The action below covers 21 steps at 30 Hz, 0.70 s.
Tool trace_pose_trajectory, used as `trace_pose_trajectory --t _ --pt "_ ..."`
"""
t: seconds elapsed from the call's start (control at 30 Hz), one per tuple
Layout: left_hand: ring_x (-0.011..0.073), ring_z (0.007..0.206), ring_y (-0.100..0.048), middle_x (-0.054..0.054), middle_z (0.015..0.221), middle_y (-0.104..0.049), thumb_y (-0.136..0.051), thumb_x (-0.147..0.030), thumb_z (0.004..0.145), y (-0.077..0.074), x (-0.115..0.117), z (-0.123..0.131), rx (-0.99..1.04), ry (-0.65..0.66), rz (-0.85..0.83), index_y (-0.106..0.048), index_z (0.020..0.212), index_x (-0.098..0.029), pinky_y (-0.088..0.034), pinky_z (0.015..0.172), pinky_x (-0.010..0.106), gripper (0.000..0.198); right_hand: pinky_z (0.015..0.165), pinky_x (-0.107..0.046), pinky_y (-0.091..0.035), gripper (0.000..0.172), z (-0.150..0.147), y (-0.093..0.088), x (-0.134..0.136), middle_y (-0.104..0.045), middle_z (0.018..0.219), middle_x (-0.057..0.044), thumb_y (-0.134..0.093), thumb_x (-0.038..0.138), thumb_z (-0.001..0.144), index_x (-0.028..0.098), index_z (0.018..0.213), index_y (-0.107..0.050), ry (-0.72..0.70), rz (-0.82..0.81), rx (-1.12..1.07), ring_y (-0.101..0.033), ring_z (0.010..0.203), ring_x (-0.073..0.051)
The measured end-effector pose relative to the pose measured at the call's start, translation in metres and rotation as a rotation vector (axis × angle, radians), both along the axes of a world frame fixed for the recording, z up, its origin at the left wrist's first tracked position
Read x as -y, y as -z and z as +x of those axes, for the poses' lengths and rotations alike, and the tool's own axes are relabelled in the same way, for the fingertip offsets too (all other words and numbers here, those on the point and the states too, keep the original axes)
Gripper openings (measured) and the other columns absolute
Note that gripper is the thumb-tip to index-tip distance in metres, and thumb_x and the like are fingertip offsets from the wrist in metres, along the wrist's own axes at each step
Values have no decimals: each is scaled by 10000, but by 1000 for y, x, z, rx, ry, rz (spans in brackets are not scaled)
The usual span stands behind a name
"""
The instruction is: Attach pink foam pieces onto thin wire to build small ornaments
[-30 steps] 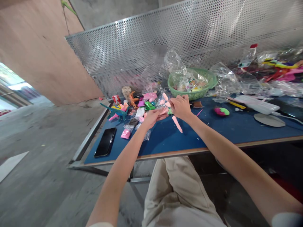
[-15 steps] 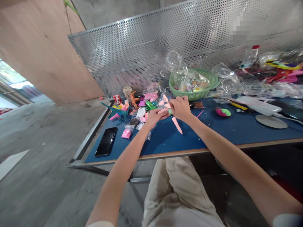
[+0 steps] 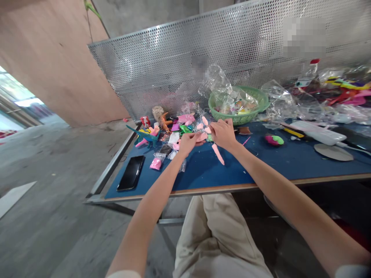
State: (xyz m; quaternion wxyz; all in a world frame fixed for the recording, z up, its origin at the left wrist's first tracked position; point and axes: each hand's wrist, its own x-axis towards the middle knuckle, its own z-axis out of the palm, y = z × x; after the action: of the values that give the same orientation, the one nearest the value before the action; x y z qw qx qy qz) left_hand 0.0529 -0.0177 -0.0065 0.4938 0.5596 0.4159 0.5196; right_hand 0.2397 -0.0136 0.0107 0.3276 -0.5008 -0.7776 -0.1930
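Above the blue tabletop, both my hands hold a pink clay figure (image 3: 218, 154) with several separate pink parts, which seem joined by thin wire. My left hand (image 3: 189, 143) pinches one pink part between thumb and fingers. On its other side, my right hand (image 3: 222, 133) has its fingers closed on the figure near a small pale green part (image 3: 209, 137). One long pink piece hangs down below my right hand, and smaller pink lumps stick up above my fingers. My fingers hide the middle of the figure.
Left of my hands lie a phone (image 3: 131, 173), a bagged pink clay pack (image 3: 155, 163), a teal figure (image 3: 147, 136) and clay bits. Behind stands a green basket (image 3: 242, 116) before a perforated metal panel (image 3: 162, 65). Rightward are a magenta-and-green lump (image 3: 274, 140) and a yellow cutter (image 3: 293, 132).
The pink part at my left fingertips shows more broadly now, its angle slightly changed. Both hands stay close together on the figure. The whole view has shifted a little.
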Motion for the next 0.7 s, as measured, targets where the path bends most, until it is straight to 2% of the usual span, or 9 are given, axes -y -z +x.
trace_pose_trajectory --t 0.1,0.2,0.3,0.47,0.7 --pt "264 880 -790 54 915 -800 -799 -483 838 -4 1 -4 -125 -11 169 -799 1018 -160 -660 835 423 371 846 -393 -267 321 4 1 -6 -707 822 -101 -400 222 1033 178 896 -687 47 -46 -64 -588 885 -269" --pt "259 907 -779 79 974 -813 -856 -381 791 -7 4 -7 -312 -62 357 -785 1162 -172 -639 851 399 431 791 -371 -272 299 10 3 -13 -688 803 -110 -409 206 1013 164 922 -691 88 -110 -142 -582 839 -272" --pt "241 845 -774 78 933 -816 -852 -327 806 -8 4 -8 -443 -100 469 -793 1157 -184 -630 833 381 384 754 -363 -267 318 13 6 -18 -667 768 -109 -395 217 1018 162 906 -687 89 -134 -175 -574 798 -267" --pt "209 845 -771 62 993 -818 -781 -309 885 -6 3 -7 -501 -90 572 -794 1103 -215 -632 819 339 238 779 -370 -285 313 13 7 -16 -657 782 -104 -397 241 1016 173 909 -684 58 -98 -179 -568 796 -260" --pt "233 1051 -762 100 1191 -788 -784 -264 901 -3 -3 -11 -634 -78 768 -750 1229 -211 -628 925 368 335 769 -370 -320 319 11 6 -16 -624 720 -97 -389 261 998 188 842 -658 17 -106 -227 -552 756 -253"
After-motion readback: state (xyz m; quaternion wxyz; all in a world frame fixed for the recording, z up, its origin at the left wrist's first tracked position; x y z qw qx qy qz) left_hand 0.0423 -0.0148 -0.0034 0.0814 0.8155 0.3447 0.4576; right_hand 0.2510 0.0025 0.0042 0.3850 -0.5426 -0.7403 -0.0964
